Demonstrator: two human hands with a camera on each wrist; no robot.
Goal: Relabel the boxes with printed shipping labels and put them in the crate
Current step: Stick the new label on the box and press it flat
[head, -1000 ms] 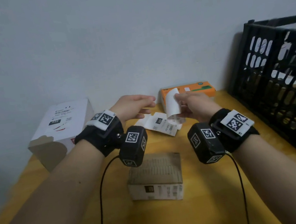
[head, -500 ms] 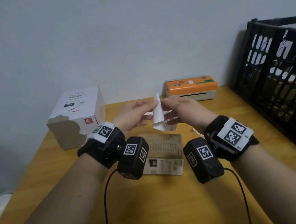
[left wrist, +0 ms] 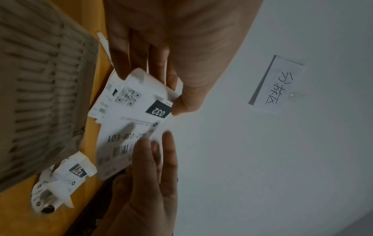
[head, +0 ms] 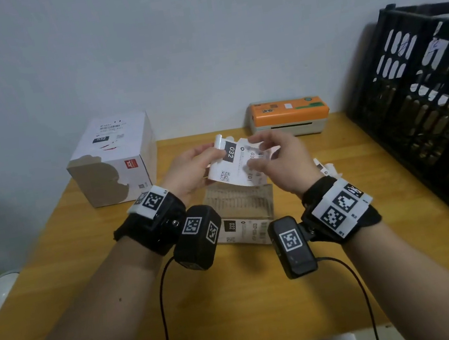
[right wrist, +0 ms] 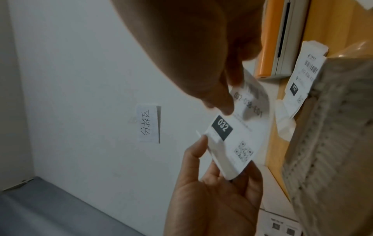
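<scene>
Shipping label (head: 235,165) marked 032, held in the air between both hands above the small brown box (head: 241,211) at table centre. Left hand (head: 188,169) pinches its curled left edge; right hand (head: 280,158) pinches its right part. Crate (head: 428,108) at 3 o'clock, label printer (head: 289,115) at 1 o'clock, white box (head: 115,157) at 10 o'clock.

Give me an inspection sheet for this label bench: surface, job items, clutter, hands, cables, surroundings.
Surface: yellow wooden table.
Job's things: shipping label marked 032 held above the brown box; white box back left; black crate on the right; orange label printer at the wall.
Clutter: crumpled labels beside the brown box.
Grippers: left hand and right hand both pinch the label.
Cables: black cables trail from both wrist cameras.
Surroundings: handwritten note on the wall.
</scene>
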